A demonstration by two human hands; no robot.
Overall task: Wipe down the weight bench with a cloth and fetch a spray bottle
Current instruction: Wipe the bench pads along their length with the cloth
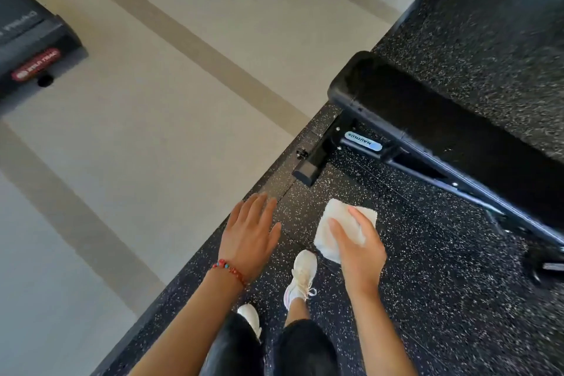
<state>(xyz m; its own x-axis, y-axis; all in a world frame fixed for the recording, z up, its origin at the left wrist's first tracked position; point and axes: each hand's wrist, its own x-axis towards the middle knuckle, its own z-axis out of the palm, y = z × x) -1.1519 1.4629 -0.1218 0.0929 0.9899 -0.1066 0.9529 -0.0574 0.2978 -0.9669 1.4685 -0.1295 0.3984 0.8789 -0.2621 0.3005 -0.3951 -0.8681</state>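
Where bench frame (396, 146) bends, "NAUTILUS" label (363, 141).

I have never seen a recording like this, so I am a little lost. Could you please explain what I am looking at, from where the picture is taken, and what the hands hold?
There is one picture, taken by a camera worn on a person's head, looking forward and down. So the two arms you see are that person's own. The right hand holds a folded white cloth. The left hand is open and holds nothing; a red bead bracelet is on its wrist. Below are white shoes on a black speckled floor. To the right stands a black padded weight bench. No spray bottle is visible.
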